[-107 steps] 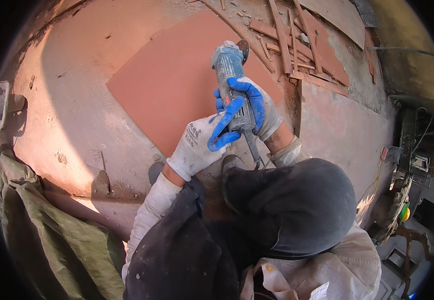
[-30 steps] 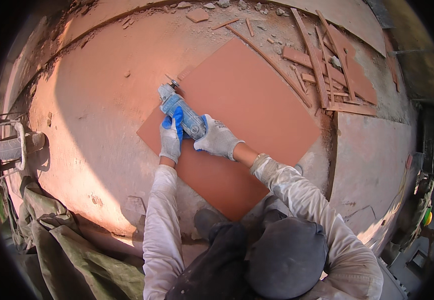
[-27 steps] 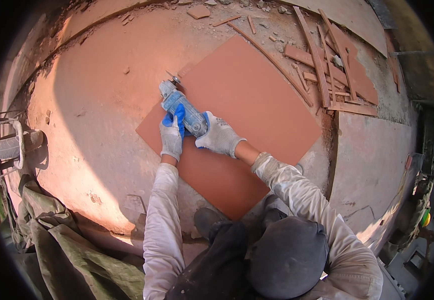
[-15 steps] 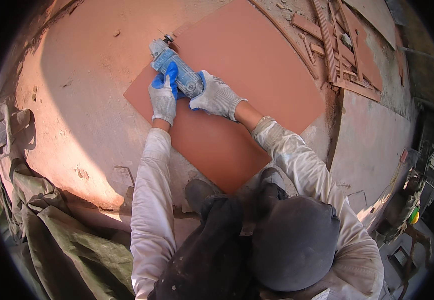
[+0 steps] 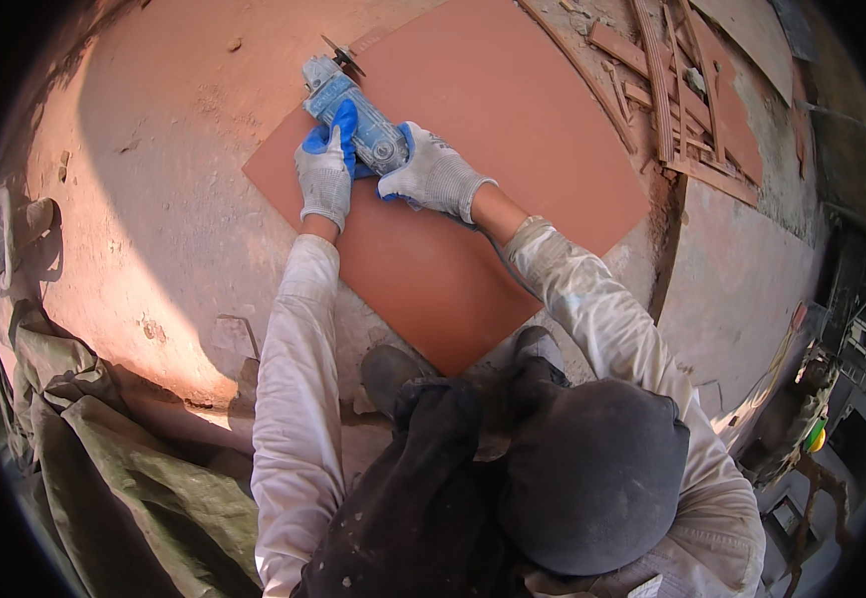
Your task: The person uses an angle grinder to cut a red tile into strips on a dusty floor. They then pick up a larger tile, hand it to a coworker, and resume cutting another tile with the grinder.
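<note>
A blue angle grinder [image 5: 358,118] is held in both gloved hands above a large reddish-brown tile slab [image 5: 513,130]. My left hand [image 5: 325,171], in a grey and blue glove, wraps its body near the metal head, thumb up along the side. Around the rear end of the grinder closes my right hand [image 5: 435,177], gloved the same way. The thin cutting disc [image 5: 344,58] stands edge-on beyond the head, close to the slab's far left edge. From this angle I cannot tell whether the disc touches the slab.
Broken reddish strips [image 5: 687,95] lie heaped at the far right, beside a pale board [image 5: 742,249]. A crumpled green tarp [image 5: 134,468] fills the lower left. My shoes [image 5: 390,377] stand at the slab's near corner. Small rubble dots the dusty floor.
The grinder and both hands have shifted slightly up and away in the picture. The disc looks larger and more clearly outlined now. Both hands keep the same hold.
</note>
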Tool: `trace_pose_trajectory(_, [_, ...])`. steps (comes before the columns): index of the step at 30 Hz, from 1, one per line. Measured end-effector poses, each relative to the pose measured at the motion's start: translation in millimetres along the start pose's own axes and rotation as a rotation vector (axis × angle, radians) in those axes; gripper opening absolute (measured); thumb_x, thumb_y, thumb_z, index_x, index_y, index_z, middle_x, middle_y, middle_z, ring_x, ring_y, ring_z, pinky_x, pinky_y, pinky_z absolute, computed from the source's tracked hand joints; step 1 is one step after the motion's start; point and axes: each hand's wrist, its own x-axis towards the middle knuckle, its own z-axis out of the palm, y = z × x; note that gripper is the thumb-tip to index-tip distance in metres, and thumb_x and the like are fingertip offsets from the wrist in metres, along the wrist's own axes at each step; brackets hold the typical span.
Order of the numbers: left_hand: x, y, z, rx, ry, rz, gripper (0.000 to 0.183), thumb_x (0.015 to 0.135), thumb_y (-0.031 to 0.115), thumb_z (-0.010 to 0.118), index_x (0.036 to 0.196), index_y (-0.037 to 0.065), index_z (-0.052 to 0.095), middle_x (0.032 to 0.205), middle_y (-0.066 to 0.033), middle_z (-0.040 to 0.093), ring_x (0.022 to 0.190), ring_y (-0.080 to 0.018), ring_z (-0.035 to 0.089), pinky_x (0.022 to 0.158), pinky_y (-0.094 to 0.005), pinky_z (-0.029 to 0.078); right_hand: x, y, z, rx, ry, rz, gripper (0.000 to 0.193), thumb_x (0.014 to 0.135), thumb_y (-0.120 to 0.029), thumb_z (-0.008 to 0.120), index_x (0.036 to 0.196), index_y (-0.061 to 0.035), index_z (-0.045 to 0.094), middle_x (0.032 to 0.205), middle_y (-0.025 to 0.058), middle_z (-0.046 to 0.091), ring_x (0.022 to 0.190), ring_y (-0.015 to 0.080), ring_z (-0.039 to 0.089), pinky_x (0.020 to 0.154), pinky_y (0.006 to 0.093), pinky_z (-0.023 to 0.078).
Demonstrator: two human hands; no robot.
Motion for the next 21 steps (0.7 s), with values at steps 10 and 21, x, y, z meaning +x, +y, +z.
trace_pose_trajectory(10, [-0.3, -1.1, 0.5, -0.131, -0.029, -0.063, 0.038, 0.107, 0.035, 0.075, 0.105, -0.004, 0.076, 0.091, -0.0011, 0.072, 0.076, -0.0095, 0.065, 0.073, -0.0312, 0.061, 2.9, 3.2, 0.0, -0.010, -0.007, 0.005, 0.072, 0.074, -0.027, 0.084, 0.128, 0.0119, 0.057, 0.089, 0.0237, 0.075, 0.072, 0.0307, 0.076, 0.067, 0.0425, 0.060])
trace_pose_trajectory(21, [-0.4, 1.3, -2.0, -0.009, -0.040, -0.073, 0.041, 0.108, 0.039, 0.073, 0.111, -0.002, 0.077, 0.094, -0.0050, 0.075, 0.075, -0.0121, 0.071, 0.062, -0.0298, 0.060, 3.8, 5.3, 0.0, -0.027, -0.006, 0.008, 0.075, 0.072, -0.032, 0.086, 0.129, 0.0086, 0.058, 0.098, 0.0237, 0.075, 0.081, 0.0312, 0.076, 0.073, 0.0427, 0.060])
